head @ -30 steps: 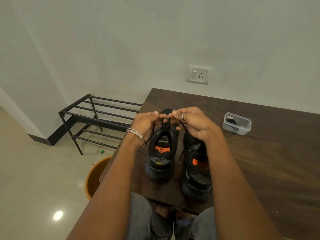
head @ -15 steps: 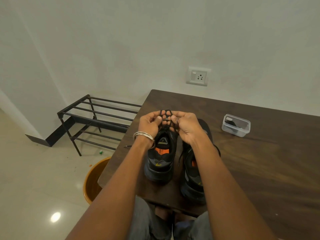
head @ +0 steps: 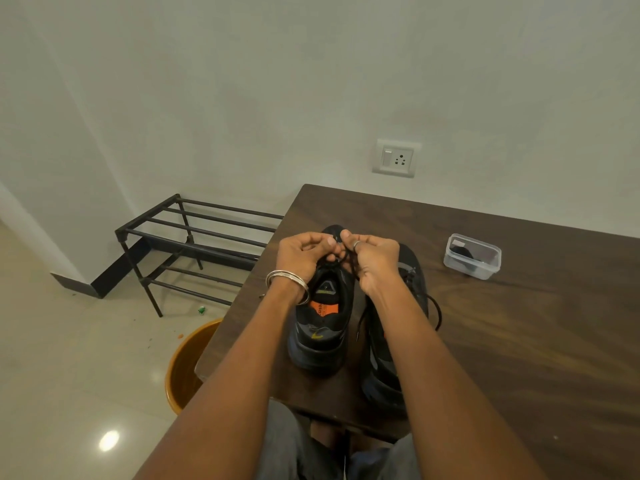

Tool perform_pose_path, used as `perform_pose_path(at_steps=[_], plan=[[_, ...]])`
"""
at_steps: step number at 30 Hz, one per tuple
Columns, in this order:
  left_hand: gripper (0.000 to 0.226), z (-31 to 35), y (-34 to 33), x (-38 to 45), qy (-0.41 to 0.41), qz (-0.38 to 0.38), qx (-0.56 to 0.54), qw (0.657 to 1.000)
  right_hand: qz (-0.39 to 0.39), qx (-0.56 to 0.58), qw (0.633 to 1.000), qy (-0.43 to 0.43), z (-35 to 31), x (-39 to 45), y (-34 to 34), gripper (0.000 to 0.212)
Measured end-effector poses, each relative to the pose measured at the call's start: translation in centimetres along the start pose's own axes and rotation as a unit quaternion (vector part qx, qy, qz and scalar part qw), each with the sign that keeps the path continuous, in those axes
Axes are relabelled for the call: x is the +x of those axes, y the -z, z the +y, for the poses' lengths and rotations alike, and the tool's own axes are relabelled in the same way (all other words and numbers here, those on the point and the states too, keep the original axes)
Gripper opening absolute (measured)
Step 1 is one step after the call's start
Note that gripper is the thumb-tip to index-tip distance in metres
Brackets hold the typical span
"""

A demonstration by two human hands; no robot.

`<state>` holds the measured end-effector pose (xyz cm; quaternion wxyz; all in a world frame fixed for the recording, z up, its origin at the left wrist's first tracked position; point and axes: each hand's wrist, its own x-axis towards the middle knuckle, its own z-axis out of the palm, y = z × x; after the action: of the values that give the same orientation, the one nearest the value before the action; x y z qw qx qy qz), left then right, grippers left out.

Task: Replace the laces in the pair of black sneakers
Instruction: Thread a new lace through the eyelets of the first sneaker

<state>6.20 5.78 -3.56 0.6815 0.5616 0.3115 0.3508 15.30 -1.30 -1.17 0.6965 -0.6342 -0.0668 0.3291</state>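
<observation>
Two black sneakers stand side by side on the dark wooden table (head: pixel 519 341), heels toward me. The left sneaker (head: pixel 322 323) shows an orange insole label. The right sneaker (head: pixel 408 306) lies partly under my right forearm, and its black lace (head: pixel 437 311) trails loose beside it. My left hand (head: pixel 304 252), with a silver bangle at the wrist, and my right hand (head: pixel 372 259), wearing a ring, meet over the left sneaker's tongue. Each pinches a strand of that shoe's black lace (head: pixel 346 259) with curled fingers.
A small clear plastic box (head: pixel 472 256) with something dark inside sits on the table to the right. A black metal rack (head: pixel 194 244) stands on the floor at left. An orange bucket (head: pixel 183 368) sits beside the table's near left corner. A wall socket (head: pixel 396 158) is behind.
Both hands stayed together over the left sneaker, working its lace. They rose slightly, spreading the lace between the fingers, then came back down close to the tongue.
</observation>
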Motion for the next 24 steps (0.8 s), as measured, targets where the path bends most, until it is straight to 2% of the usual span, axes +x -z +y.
perform_pose_path(at_steps=[4,8,10,13,17,19,24], plan=[[0.01,0.2,-0.1,0.0,0.005,-0.002,-0.021,1.0,-0.065,-0.028,0.998,0.003,-0.3,-0.1,0.0,0.017],[0.035,0.3,0.1,0.2,0.047,0.002,-0.057,0.997,-0.112,-0.102,0.988,0.021,-0.7,-0.2,0.8,0.032],[0.038,0.3,0.3,0.3,0.06,-0.021,-0.05,0.997,-0.126,-0.128,0.983,0.031,-0.8,-0.1,1.0,0.033],[0.023,0.3,0.2,0.1,0.054,-0.051,-0.035,0.997,-0.151,-0.176,0.971,0.057,-0.9,-0.2,1.3,0.031],[0.013,0.3,-0.1,0.0,0.062,-0.001,-0.025,0.998,-0.177,-0.178,0.966,0.06,-1.4,0.0,1.9,0.028],[0.006,0.2,0.0,0.1,0.062,0.021,-0.015,0.998,-0.187,-0.172,0.965,0.059,-1.5,0.0,2.0,0.02],[0.005,0.4,-0.3,-0.1,0.048,0.045,0.019,0.998,-0.135,-0.108,0.984,0.04,-1.2,0.0,1.5,0.005]])
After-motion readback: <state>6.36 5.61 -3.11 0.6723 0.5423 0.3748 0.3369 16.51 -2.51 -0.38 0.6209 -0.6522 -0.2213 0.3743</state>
